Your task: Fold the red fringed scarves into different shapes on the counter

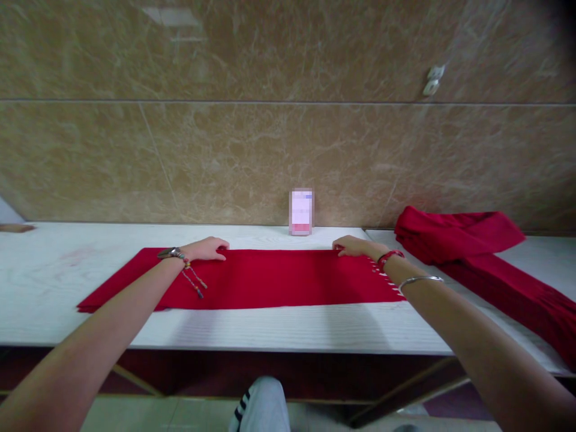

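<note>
A red scarf [279,279] lies folded into a long, flat band across the white table, with short fringe showing at its right end. My left hand [209,248] is on its far edge, left of the middle, fingers curled over and pinching the cloth. Farther right, my right hand [353,245] pinches the same far edge near the fringed end. The undersides of both hands' fingertips are hidden. Bracelets circle both wrists, and the left one has dangling cords that rest over the scarf.
Against the brown marble-patterned wall [225,162] stands a phone [301,213] with a blurred screen. A second red scarf [459,240] lies loosely folded at the right, trailing to the front edge of the white table [279,333]. My knee [265,402] is below the table.
</note>
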Available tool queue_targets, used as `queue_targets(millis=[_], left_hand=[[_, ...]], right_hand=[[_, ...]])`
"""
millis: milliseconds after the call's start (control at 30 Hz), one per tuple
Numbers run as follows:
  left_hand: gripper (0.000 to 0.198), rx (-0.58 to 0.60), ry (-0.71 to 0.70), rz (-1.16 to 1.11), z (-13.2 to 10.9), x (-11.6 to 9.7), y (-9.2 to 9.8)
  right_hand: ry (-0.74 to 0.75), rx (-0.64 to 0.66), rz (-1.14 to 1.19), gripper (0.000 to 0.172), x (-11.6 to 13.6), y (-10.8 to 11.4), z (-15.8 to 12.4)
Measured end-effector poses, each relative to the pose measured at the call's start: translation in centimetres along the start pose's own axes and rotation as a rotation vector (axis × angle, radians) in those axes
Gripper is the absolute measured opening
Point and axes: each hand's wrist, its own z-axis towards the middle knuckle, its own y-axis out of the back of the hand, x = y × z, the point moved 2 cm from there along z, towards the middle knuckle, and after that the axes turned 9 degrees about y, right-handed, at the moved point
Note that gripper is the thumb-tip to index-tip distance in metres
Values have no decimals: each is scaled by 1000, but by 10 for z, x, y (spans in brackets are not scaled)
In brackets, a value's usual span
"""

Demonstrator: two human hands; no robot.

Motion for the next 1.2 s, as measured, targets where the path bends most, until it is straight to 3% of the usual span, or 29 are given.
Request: queue_targets(millis=[167, 433, 733, 967, 1200], left_hand=[[24, -140, -16, 13, -21, 1, 9], [21, -213, 6, 8, -72, -24, 24], [18, -178, -124, -74, -109, -40, -7], [20, -126, -92, -119, -122, -46, -19], [19, -125, -93, -179, -127, -51, -25]], right_hand=[[42, -129, -61, 19, 2, 6, -27], [72, -312, -100, 17, 26, 12, -91], [121, -375, -241, 19, 79, -14, -140], [184, -410, -224, 24, 84, -39, -152], [92, -459, -78, 28, 85, -49, -158]])
